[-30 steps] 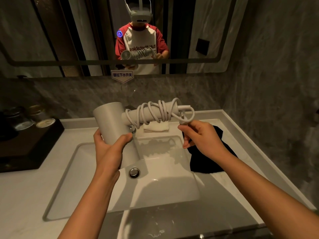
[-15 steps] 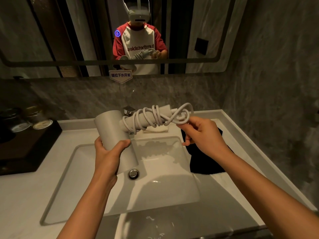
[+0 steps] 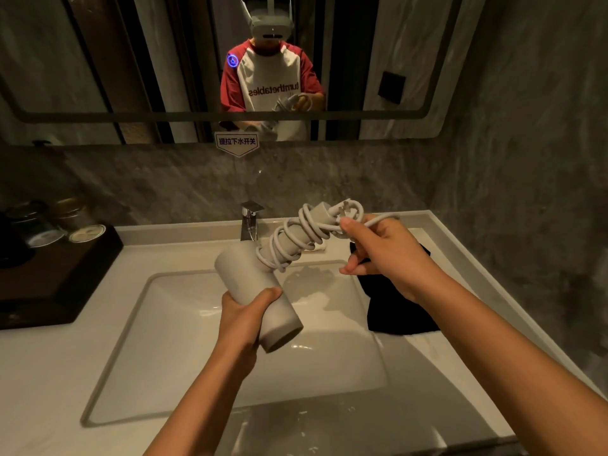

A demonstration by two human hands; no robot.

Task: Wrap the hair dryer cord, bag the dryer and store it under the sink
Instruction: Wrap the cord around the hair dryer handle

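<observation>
Above the sink [image 3: 184, 324], both hands hold the cord-wrapped dryer [image 3: 260, 291].

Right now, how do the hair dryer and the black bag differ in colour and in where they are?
The hair dryer is pale grey; the black bag is dark. The dryer is held above the sink by the left hand, while the bag lies flat on the counter, untouched.

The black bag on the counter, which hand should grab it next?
Probably the right hand: it hovers directly over the black bag and holds only the cord end, while the left hand grips the dryer barrel over the sink.
</observation>
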